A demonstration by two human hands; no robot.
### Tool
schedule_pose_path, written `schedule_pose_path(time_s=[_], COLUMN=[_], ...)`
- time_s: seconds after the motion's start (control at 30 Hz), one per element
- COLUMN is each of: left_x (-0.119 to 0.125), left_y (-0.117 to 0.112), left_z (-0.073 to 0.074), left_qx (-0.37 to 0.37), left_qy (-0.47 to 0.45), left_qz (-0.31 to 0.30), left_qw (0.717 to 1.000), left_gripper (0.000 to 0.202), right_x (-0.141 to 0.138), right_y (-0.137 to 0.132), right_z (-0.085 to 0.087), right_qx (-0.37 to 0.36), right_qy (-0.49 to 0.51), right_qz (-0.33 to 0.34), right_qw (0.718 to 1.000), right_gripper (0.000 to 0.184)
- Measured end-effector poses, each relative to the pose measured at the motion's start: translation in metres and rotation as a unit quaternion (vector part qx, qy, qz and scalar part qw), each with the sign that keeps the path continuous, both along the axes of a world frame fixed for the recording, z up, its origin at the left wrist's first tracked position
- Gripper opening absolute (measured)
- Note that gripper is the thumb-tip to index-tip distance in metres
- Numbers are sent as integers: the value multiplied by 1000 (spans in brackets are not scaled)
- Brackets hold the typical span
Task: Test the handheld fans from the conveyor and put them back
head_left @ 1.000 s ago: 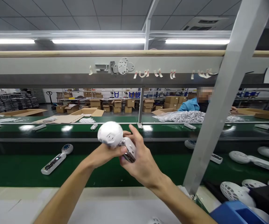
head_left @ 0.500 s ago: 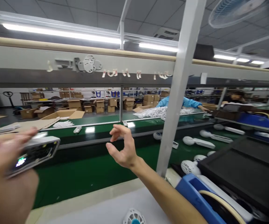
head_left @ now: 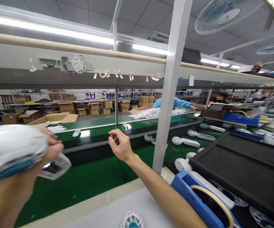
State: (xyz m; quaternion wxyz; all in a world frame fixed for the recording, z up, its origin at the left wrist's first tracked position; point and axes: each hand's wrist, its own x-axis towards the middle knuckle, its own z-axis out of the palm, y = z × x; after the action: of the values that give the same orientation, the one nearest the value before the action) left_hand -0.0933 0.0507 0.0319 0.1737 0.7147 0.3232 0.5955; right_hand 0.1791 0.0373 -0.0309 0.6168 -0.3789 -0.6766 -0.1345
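Observation:
A white handheld fan [head_left: 13, 145] is in my left hand [head_left: 49, 152] at the left edge. Its rounded head is close to the camera and blurred. The end of its handle [head_left: 62, 166] sticks out past my fingers, with a dark opening and a small lit spot. My right hand [head_left: 121, 147] is held over the green conveyor belt [head_left: 91, 180], fingers curled in toward the thumb; I see nothing in it. Below it, a white round fan part [head_left: 132, 220] with a blue centre lies on the white work surface [head_left: 103, 215].
A grey post [head_left: 166, 95] rises right of my right hand. Blue tape dispenser [head_left: 183, 183] and black tray [head_left: 241, 161] stand at right, with several white fans [head_left: 186, 141] around the belt. Across it, a person in a blue sleeve [head_left: 183, 103] is beside a pile of small white parts [head_left: 151, 113].
My view has turned to the right. My left hand has tilted the fan, bringing its head into view and turning the circuit opening away. My right hand's fingers have curled closer together.

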Motion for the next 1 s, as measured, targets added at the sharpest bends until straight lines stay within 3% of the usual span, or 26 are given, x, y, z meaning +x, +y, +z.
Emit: schedule_pose_path(time_s=[0.07, 0.13, 0.27, 0.37, 0.47, 0.57, 0.67, 0.73, 0.87, 1.0], left_x=[10, 28, 64, 79, 84, 76, 60, 51, 45, 51], left_y=[10, 24, 52, 65, 73, 83, 91, 89, 54, 1], left_z=[-6, -19, -59, -94, -129, -156, -166, -163, -155, -167], left_qx=[-93, -224, -284, -313, -325, -326, -308, -273, -145, 27], left_qy=[17, 60, 89, 95, 116, 150, 206, 243, 298, 328], left_qz=[-17, -57, -111, -106, -55, 22, 98, 138, 150, 66], left_qw=[995, 971, 948, 939, 937, 933, 924, 921, 931, 942], left_gripper=[51, 57, 53, 44, 39, 36, 42, 56, 69, 45], right_x=[2, 2, 4, 13, 31, 52, 67, 71, 72, 73], right_y=[2, 1, -1, 2, 4, -2, -8, -9, -6, -5], right_z=[-2, 1, 12, 8, -20, -66, -106, -120, -124, -122], right_qx=[-16, -19, -37, -77, -129, -175, -208, -223, -250, -282], right_qy=[-11, -15, -5, 7, 32, 67, 77, 74, 60, 72], right_qz=[-9, -11, -24, -50, -105, -176, -225, -243, -272, -323], right_qw=[1000, 1000, 999, 996, 986, 966, 949, 941, 927, 900], right_gripper=[12, 11, 11, 11, 14, 18, 22, 25, 31, 41])
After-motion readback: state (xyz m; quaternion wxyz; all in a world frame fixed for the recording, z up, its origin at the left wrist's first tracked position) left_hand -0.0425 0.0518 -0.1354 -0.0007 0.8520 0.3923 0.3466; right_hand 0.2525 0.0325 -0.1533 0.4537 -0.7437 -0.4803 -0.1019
